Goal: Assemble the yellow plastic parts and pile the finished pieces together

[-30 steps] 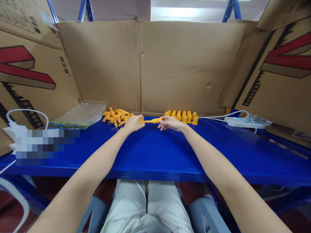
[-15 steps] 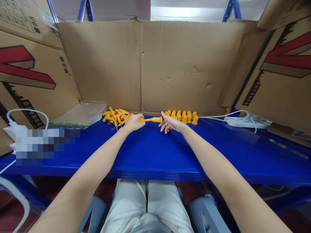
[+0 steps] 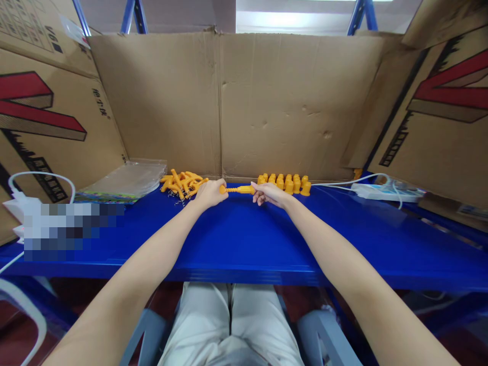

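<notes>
Two hands (image 3: pixel 210 194) (image 3: pixel 271 194) grip an orange rod (image 3: pixel 245 189), its slimmer part ridged.

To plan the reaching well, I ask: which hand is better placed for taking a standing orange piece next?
Probably the right hand: it is beside the standing orange pieces, though gripping one end of the orange rod. The left hand holds the rod's other end, beside the orange pile.

Off-wht trousers (image 3: pixel 204 320), L/R forearms (image 3: pixel 152 259) bare
</notes>
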### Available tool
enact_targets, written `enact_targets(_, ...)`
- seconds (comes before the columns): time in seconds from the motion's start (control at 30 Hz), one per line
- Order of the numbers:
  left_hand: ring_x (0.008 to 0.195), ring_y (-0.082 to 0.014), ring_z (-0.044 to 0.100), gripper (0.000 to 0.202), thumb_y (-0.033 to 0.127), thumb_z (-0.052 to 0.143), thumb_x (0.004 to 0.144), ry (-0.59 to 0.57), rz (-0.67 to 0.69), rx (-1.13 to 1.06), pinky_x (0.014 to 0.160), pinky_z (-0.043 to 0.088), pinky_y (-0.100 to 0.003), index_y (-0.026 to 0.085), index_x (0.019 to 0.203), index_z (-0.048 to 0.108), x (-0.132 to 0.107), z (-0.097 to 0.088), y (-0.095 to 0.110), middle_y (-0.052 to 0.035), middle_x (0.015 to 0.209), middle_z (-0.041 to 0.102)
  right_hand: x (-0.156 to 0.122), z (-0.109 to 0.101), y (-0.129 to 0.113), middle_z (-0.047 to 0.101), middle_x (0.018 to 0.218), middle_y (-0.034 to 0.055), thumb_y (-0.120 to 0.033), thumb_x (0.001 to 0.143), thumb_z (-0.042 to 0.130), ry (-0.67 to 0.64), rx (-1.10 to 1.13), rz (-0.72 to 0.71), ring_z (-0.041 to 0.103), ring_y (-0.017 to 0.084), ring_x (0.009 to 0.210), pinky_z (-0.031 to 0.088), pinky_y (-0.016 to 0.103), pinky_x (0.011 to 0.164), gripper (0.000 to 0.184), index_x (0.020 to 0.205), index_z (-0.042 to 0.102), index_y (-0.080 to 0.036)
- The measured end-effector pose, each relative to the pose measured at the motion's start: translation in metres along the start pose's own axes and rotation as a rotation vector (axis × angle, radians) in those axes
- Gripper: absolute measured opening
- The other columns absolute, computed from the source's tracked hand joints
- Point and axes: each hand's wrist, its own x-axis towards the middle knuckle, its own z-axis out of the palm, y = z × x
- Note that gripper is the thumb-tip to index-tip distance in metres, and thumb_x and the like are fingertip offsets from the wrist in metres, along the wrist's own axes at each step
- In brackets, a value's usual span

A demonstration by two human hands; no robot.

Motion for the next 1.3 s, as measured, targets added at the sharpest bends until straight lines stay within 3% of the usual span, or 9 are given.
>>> enact_targets(0.3,0.087,-0.0239,0.065,0.036,0.046,0.06,0.077,0.015,0.054,-0.026,0.071,0.045,-0.03,0.023,0.104,0.063,0.002,0.0043,-0.0042,-0.0063,0.09,0.071,0.0004,0.0038,-0.0021,0.059,0.056,0.0033,-0.054,0.094,0.044,0.054,-0.036,0.034,0.052,0.01,0.039,0.038,0.022,0.036,0.04,0.083,0.054,-0.016)
enact_targets(0.43,0.087,-0.024,0.065,0.036,0.047,0.06,0.078,0.02,0.046,-0.032,0.072,0.045,-0.03,0.022,0.103,0.063,0.0024,0.0049,-0.0044,-0.0068,0.089,0.071,-0.0012,0.0023,-0.0022,0.065,0.067,0.0061,-0.054,0.093,0.046,0.042,-0.021,0.03,0.058,0.01,0.045,0.044,0.022,0.041,0.04,0.092,0.056,-0.015)
enact_targets(0.57,0.086,-0.0236,0.065,0.035,0.048,0.06,0.078,0.017,0.041,-0.043,0.073,0.044,-0.03,0.022,0.102,0.064,0.0024,0.0046,-0.0042,-0.0066,0.088,0.071,-0.0034,-0.0027,-0.0009,0.07,0.094,0.0068,-0.03,0.088,0.064,-0.009,-0.001,-0.039,0.067,0.01,0.063,0.051,0.019,0.054,0.028,0.111,0.054,-0.017)
enact_targets(0.7,0.085,-0.0231,0.065,0.035,0.048,0.06,0.078,0.012,0.047,-0.044,0.072,0.044,-0.03,0.022,0.101,0.063,0.0019,0.0037,-0.0042,-0.006,0.086,0.071,-0.0021,-0.0047,0.0007,0.069,0.094,0.0048,-0.015,0.083,0.067,0.01,-0.024,-0.099,0.066,0.008,0.063,0.05,0.017,0.055,0.028,0.108,0.055,-0.017)
enact_targets(0.83,0.086,-0.0232,0.065,0.036,0.048,0.059,0.078,0.031,0.054,-0.018,0.071,0.043,-0.029,0.022,0.102,0.063,0.002,0.0044,-0.0048,-0.0066,0.089,0.071,-0.0016,-0.0021,-0.0009,0.07,0.08,0.0054,-0.025,0.088,0.063,0.036,-0.054,-0.102,0.062,0.007,0.056,0.047,0.015,0.05,0.013,0.095,0.061,-0.014)
enact_targets(1.0,0.084,-0.0233,0.065,0.036,0.05,0.061,0.077,0.038,0.064,-0.039,0.07,0.043,-0.029,0.022,0.1,0.064,0.0027,0.0061,-0.0047,-0.0058,0.087,0.07,-0.0055,0.001,-0.0045,0.067,0.068,0.0057,-0.041,0.092,0.057,0.053,-0.061,-0.055,0.06,0.008,0.052,0.047,0.017,0.05,0.032,0.077,0.06,-0.013)
enact_targets(1.3,0.084,-0.0234,0.064,0.037,0.05,0.061,0.077,0.036,0.063,-0.042,0.069,0.042,-0.029,0.022,0.1,0.063,0.0018,0.0051,-0.0039,-0.0057,0.085,0.07,-0.0061,0.0035,-0.005,0.067,0.064,0.005,-0.045,0.092,0.055,0.078,-0.058,-0.013,0.059,0.008,0.05,0.046,0.017,0.048,0.035,0.077,0.058,-0.014)
